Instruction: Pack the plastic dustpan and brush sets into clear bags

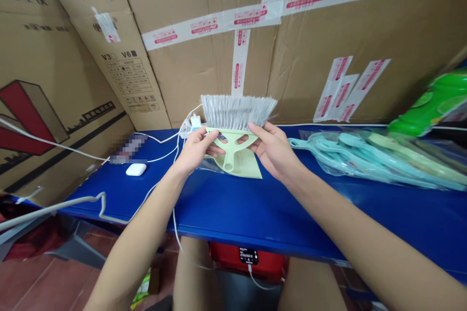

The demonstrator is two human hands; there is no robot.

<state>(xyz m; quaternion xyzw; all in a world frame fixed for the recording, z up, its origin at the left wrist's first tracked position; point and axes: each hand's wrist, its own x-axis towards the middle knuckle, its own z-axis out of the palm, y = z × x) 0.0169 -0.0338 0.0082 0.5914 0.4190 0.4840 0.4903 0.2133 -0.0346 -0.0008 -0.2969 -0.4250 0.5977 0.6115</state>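
My left hand [195, 149] and my right hand [273, 150] both grip the pale green frame of a small hand brush [233, 137] from either side, above the blue table. Its grey bristles [237, 112] fan upward. Under the brush, a pale green plastic dustpan [248, 167] with a looped handle rests on the table, partly hidden by my hands. Thin clear plastic wrapping [209, 163] shows near my left hand.
Bagged teal plastic brush-and-dustpan sets [365, 160] lie on the blue table [255, 214] to the right, below a green plastic item [430, 102]. White cables, a plug [196, 121] and a white earbud case [136, 169] sit left. Taped cardboard boxes [219, 34] stand behind.
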